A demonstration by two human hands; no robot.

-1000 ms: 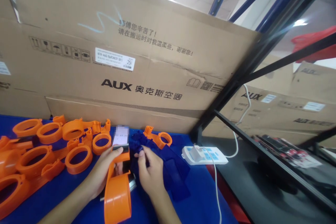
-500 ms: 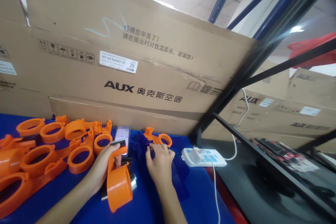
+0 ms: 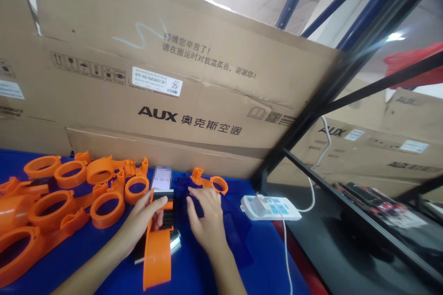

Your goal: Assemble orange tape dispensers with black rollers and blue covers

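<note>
My left hand is wrapped round the handle end of an orange tape dispenser, its thumb against a black piece at the top. The dispenser's wide ring hangs below my fingers. Dark and shiny parts lie on the table just behind it, partly hidden. My right hand is apart from the dispenser, thumb and fingers spread, over a heap of small dark blue pieces; nothing shows in it, though some fingertips are hidden. Just beyond that hand lies a smaller orange part with a ring.
Several orange tape dispensers crowd the left of the blue table. A phone lies behind my left hand. To the right sit a white power strip with a cable and a black rack frame. Cardboard stands along the back.
My left hand has turned the dispenser slightly, so its ring faces more sideways. My right hand has drawn a little left, and its thumb and fingers have spread away from the blue heap.
</note>
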